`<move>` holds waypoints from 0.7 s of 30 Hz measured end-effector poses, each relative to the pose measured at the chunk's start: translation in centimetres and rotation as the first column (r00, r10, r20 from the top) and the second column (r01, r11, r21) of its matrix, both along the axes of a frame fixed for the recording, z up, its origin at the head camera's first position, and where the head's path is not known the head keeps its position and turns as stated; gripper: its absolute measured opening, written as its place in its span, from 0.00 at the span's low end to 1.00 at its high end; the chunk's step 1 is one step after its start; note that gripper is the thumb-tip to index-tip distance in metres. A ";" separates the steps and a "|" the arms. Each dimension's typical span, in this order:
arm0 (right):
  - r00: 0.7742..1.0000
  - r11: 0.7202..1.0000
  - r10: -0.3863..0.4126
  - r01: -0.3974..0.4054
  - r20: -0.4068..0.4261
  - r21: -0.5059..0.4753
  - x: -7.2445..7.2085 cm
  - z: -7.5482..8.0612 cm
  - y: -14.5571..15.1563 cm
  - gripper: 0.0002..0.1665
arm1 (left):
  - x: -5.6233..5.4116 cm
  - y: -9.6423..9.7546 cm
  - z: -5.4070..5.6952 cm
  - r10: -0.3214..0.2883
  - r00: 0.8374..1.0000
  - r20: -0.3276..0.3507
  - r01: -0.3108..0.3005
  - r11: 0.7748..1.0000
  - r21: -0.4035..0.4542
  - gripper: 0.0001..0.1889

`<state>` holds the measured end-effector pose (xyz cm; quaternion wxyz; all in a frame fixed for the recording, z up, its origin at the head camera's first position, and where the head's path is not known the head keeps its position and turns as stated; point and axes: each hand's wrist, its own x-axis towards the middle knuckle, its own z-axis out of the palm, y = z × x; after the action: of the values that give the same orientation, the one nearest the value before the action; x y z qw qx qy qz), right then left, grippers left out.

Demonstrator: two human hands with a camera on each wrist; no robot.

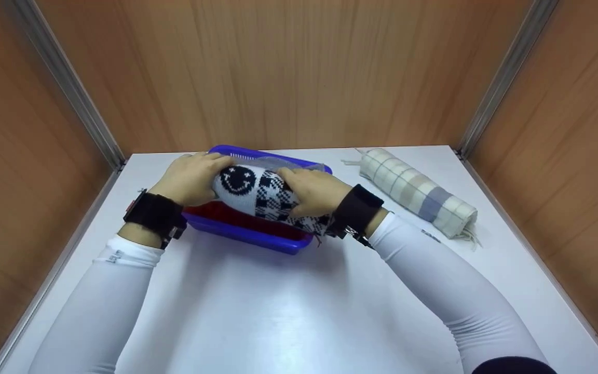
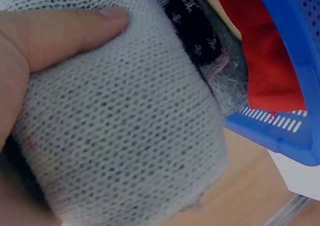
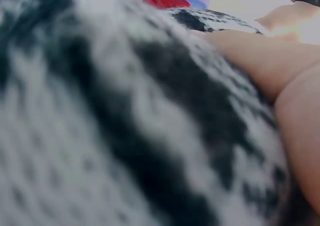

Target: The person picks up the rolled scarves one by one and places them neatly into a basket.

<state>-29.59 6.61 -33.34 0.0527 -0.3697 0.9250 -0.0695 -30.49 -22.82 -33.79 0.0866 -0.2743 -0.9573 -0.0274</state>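
A rolled knitted scarf [image 1: 273, 200], white with a black smiley and a black-and-white check, is held slantwise over a blue plastic basket [image 1: 247, 236]. My left hand [image 1: 192, 176] grips its white smiley end; in the left wrist view the thumb [image 2: 95, 28] lies along the knit [image 2: 135, 121]. Farther right, my right hand [image 1: 320, 192] grips the checked part, which fills most of the right wrist view. Red cloth [image 2: 270, 60] and grey fabric [image 2: 232, 80] show in the basket. The undersides of both hands are hidden.
To the right on the white table [image 1: 278, 311] lies another rolled scarf [image 1: 405, 184], cream plaid with fringed ends. Wood-grain panels [image 1: 299, 72] with metal corner strips [image 1: 506, 78] stand at the back and both sides.
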 end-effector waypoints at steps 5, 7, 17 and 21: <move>1.000 1.000 0.002 -0.002 0.023 0.007 0.0 0.1 -0.9 0.49 | -0.1 -0.7 -0.1 0.001 1.000 -0.013 -0.001 1.000 -0.002 0.34; 0.999 1.000 0.003 -0.003 0.034 0.004 0.0 0.2 -1.2 0.49 | -0.1 -0.9 -0.1 0.001 1.000 -0.013 -0.001 1.000 0.000 0.35; 0.999 1.000 0.021 -0.022 0.044 0.006 -0.2 0.1 -2.8 0.47 | 0.0 -2.4 -0.2 0.014 1.000 -0.006 -0.014 1.000 0.012 0.34; 0.998 1.000 0.017 -0.018 0.059 0.016 -0.3 0.1 -3.5 0.50 | 0.0 -3.0 -0.4 0.024 1.000 -0.004 -0.024 1.000 0.018 0.34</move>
<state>-29.84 3.07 -33.25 0.0835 -0.3750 0.9204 -0.0724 -30.49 -25.87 -34.17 0.0914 -0.2621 -0.9601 -0.0345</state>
